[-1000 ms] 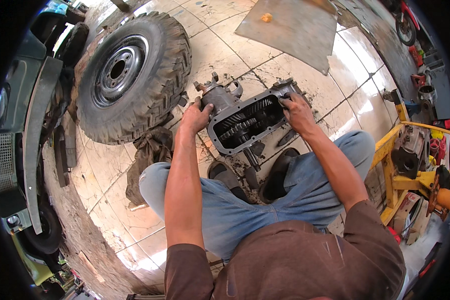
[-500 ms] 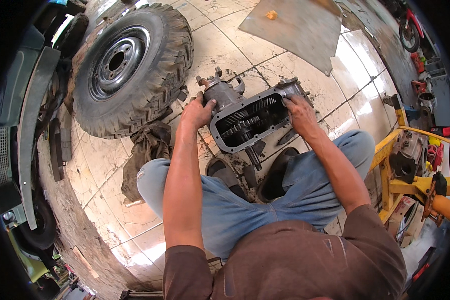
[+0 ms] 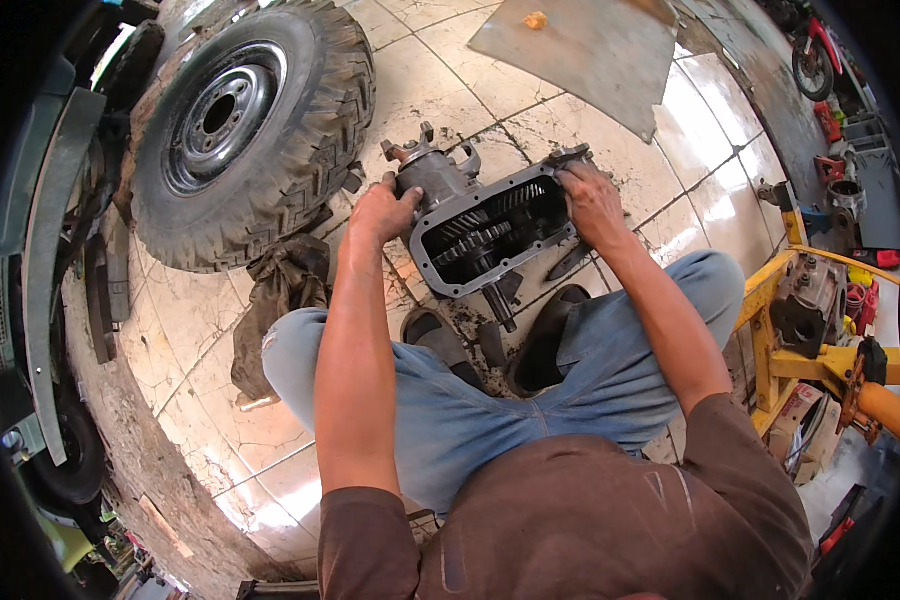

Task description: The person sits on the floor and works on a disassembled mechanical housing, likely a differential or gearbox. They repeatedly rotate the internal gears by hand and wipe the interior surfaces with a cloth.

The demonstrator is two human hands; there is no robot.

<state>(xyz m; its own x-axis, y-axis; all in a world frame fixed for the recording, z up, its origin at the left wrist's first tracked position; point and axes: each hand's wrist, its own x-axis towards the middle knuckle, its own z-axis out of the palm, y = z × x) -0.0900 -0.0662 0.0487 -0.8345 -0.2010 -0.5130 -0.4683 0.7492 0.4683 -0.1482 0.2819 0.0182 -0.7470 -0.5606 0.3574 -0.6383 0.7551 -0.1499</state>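
Head view, looking down past brown shirt and blue jeans (image 3: 470, 410) to a tiled floor (image 3: 420, 90). Squatting, knees spread, with an open gearbox housing (image 3: 490, 225) on the floor just beyond the feet, between the two hands. Left hand (image 3: 382, 212) closed around the left end of the housing, by the flanged yoke. Right hand (image 3: 592, 200) clamped on the far right corner of the rim, fingers curled over the edge. Hands well apart, one at each end.

Judged from the grip: a lift or turn of a heavy casting. Best done with weight shared evenly at both ends, fingers kept off the open gasket face and away from the gear teeth, the protruding shaft (image 3: 498, 305) kept clear of the sandals (image 3: 440, 345), and the open side held level so nothing drops inside.

Housing: grey cast metal, boxy, with a flat bolt-holed rim around a rectangular opening; dark, oily toothed gears (image 3: 475, 240) inside. Short steel shaft jutting toward the near side. Floor: pale glossy tiles, cracked and oil-stained.

To the left, a large tyre (image 3: 255, 125) lying flat, chunky block tread, dull grey steel rim. A crumpled dark rag (image 3: 275, 300) near the left knee. Far off, a flat grey metal sheet (image 3: 580, 50). To the right, a yellow steel frame (image 3: 770, 330) with greasy machine parts.
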